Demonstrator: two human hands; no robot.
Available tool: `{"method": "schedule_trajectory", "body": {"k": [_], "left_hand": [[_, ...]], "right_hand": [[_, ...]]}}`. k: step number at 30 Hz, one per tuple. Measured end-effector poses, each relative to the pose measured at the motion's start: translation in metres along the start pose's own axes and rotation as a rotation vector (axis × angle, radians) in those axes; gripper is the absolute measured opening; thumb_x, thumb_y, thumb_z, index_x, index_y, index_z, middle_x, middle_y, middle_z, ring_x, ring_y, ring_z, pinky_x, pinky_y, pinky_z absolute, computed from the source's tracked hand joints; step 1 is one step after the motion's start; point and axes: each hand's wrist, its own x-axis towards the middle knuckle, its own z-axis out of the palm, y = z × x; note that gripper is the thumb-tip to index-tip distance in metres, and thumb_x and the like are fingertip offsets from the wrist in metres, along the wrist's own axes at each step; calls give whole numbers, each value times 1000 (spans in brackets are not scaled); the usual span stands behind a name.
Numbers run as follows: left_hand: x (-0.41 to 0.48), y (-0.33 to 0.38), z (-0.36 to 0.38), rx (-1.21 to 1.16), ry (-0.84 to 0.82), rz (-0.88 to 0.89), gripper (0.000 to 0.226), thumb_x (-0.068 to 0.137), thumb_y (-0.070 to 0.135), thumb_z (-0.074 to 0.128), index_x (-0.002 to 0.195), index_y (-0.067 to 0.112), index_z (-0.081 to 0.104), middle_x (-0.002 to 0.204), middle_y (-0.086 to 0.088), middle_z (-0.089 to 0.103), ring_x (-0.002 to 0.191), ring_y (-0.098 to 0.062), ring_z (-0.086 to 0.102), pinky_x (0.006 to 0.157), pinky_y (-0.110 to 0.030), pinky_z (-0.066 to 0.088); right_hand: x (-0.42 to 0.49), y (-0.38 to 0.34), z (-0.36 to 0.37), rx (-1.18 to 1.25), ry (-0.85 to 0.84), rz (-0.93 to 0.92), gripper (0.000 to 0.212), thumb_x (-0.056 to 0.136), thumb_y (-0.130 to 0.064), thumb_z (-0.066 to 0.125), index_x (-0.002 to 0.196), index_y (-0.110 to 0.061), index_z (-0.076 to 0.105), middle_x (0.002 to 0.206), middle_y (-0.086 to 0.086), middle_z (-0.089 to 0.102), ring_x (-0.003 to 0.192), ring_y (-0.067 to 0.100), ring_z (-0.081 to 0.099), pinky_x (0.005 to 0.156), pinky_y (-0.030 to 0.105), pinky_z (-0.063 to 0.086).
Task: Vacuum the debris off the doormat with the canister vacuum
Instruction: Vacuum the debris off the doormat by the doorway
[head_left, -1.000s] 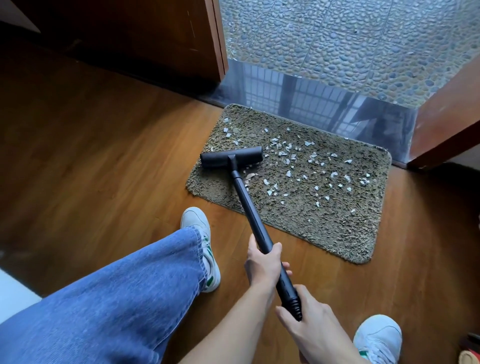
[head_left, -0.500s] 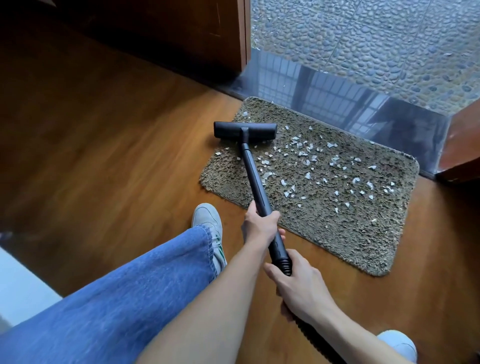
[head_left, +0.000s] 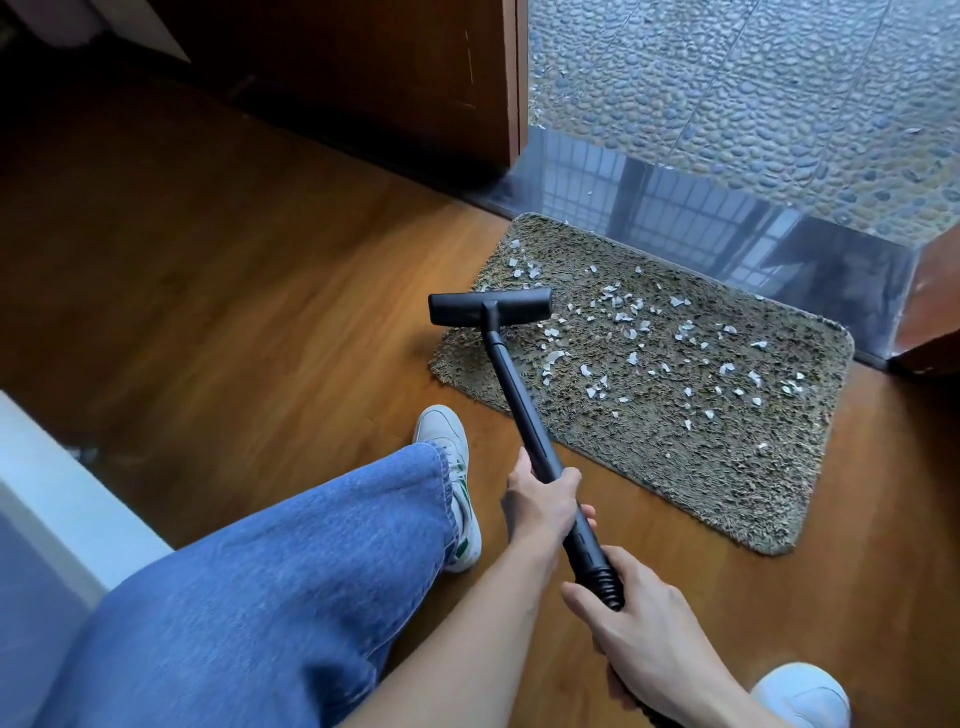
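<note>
A shaggy olive doormat (head_left: 691, 447) lies on the wooden floor by the threshold, strewn with several white debris flakes (head_left: 631, 332). The black vacuum floor head (head_left: 489, 307) rests on the mat's left part, with a few flakes beyond it at the far left corner. Its black wand (head_left: 519, 395) runs back to me. My left hand (head_left: 540, 501) grips the wand's lower part. My right hand (head_left: 649, 631) holds the ribbed hose end (head_left: 605, 584) just behind it. The canister itself is out of view.
My left leg in blue jeans (head_left: 291, 582) and a white sneaker (head_left: 449, 467) stand left of the wand; the other sneaker (head_left: 802, 693) shows at bottom right. A dark wooden door (head_left: 363, 67), a glossy threshold (head_left: 701, 218) and pebble paving lie beyond. A white object (head_left: 47, 499) stands at left.
The floor head went forward toward the mat's far left corner, then came back a little, leaving a few flakes beyond it. Both hands kept their grip. The view shifted left.
</note>
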Motion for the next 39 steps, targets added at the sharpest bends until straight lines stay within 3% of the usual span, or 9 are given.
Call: {"method": "schedule_trajectory", "body": {"k": [8,15,21,27,34,39], "left_hand": [[6,-8,-15,-39,30,-42,52,88,10,65,138,15,49,85,-14,65,49,-21,66,48,-30,54],[37,9,-22,-7,22,-11,34,91,9,63,115,27,48,81,-10,66,51,-22,66,48,-32,57],[61,20,-27,46,-4,-10,72,88,11,62,153,24,35,87,-7,69,54,-21,70,54,-37,62],[56,18,-27,34,-19,-20,72,90,14,63,155,25,33,84,3,66,56,-22,71,60,-44,64],[21,0,-17,-69,-49,-33,78,92,14,66,158,27,27,95,-1,67,54,-18,68,52,-31,58],[-9,-25,-1,-171,-56,-72,77,93,11,68,158,27,28,109,-15,67,53,-17,64,47,-28,55]], "right_hand": [[-1,-13,8,-14,-56,-1,14,94,-45,58,93,-32,53,74,5,69,41,20,66,40,29,48],[32,-27,19,1,-42,24,13,94,-42,58,93,-30,52,73,6,69,39,22,65,40,33,53],[52,-38,28,14,-29,21,12,98,-42,57,99,-31,51,72,6,69,40,23,66,39,33,53],[49,-36,27,22,-37,30,13,98,-40,59,97,-29,52,72,9,68,40,25,65,39,33,52],[19,-16,19,42,-9,42,14,96,-38,63,97,-26,56,73,11,68,41,27,65,38,33,50],[-8,13,10,49,-20,49,11,96,-40,62,100,-31,57,73,8,68,38,21,62,38,30,47]]}}
